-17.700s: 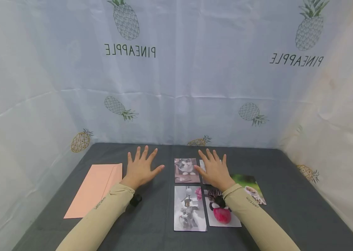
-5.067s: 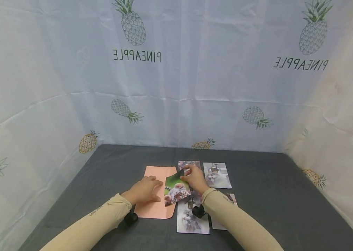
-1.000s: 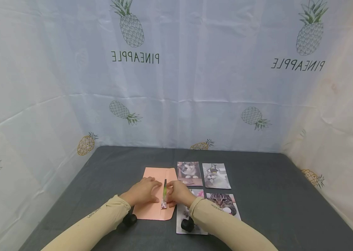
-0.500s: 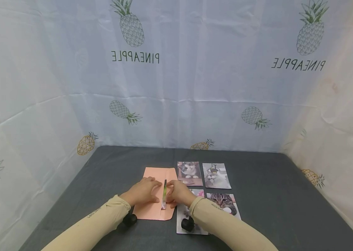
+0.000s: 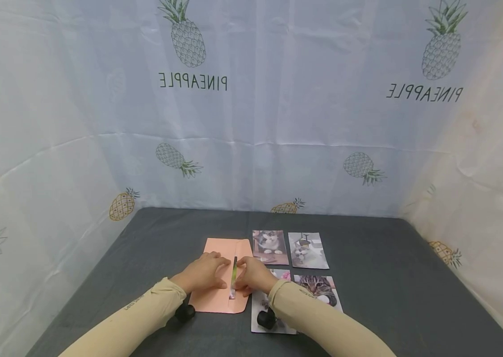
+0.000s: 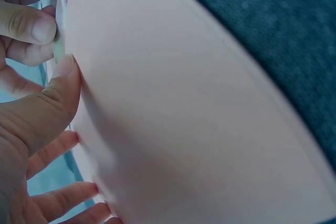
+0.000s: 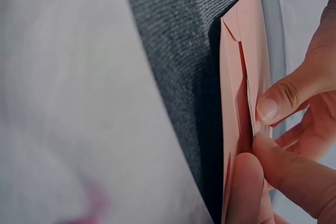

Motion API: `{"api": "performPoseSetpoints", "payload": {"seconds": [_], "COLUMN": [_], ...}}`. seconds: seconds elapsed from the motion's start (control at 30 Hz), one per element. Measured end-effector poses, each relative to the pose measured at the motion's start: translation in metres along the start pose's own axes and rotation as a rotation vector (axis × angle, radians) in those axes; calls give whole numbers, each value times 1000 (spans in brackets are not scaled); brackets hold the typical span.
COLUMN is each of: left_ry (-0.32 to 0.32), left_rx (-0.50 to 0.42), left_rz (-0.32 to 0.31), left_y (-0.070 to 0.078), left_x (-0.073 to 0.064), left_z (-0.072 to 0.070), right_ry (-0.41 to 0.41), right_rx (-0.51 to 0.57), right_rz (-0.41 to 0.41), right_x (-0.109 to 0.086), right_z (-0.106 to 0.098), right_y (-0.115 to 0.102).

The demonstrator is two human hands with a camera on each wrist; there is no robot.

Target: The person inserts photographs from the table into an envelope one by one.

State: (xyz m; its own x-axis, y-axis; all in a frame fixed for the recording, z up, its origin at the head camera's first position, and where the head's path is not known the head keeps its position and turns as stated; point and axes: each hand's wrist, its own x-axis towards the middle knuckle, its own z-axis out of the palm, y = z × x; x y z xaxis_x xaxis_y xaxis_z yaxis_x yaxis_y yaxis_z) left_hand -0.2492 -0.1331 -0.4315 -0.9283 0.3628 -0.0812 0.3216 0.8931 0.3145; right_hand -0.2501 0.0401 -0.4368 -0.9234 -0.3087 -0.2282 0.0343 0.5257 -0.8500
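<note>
Resting the left hand [image 5: 204, 272], fingers loosely spread, on a peach envelope [image 5: 216, 300] lying on dark cloth [image 5: 376, 282] beside four photo prints [image 5: 307, 251]. Curling the right hand [image 5: 256, 275] at a fifth photo [image 5: 234, 274] sitting partly inside the envelope (pinching or pushing, impossible to tell). Showing its green strip from the head; revealing, from the right wrist, the gaping slot [image 7: 243, 98].

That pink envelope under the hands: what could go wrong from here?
If the right hand pushes unevenly, the tucked-in photo, showing as a narrow strip at the opening, might snag and bend. The left hand, resting on the pink envelope, could press that opening narrower. The black device at the right wrist, seen over a nearby photo, might nudge it out of place.
</note>
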Motion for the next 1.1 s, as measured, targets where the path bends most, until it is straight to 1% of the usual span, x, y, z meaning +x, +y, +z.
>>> {"api": "performPoseSetpoints", "payload": {"seconds": [0.3,0.57,0.87,1.0,1.1], "left_ry": [1,1,6,9,11], "left_rx": [-9,-9,0,11,25], "left_rz": [8,18,10,17,21], "left_y": [-1,-1,-2,-3,-3], "left_x": [0,-1,0,0,1], "left_z": [0,0,2,3,4], "right_ry": [10,38,43,39,18], "right_rx": [-13,-109,-138,-121,-54], "right_rz": [-5,-22,-14,-17,-47], "right_x": [-1,4,4,2,-2], "right_z": [2,5,6,4,-2], "right_y": [0,0,-1,-2,-2]}}
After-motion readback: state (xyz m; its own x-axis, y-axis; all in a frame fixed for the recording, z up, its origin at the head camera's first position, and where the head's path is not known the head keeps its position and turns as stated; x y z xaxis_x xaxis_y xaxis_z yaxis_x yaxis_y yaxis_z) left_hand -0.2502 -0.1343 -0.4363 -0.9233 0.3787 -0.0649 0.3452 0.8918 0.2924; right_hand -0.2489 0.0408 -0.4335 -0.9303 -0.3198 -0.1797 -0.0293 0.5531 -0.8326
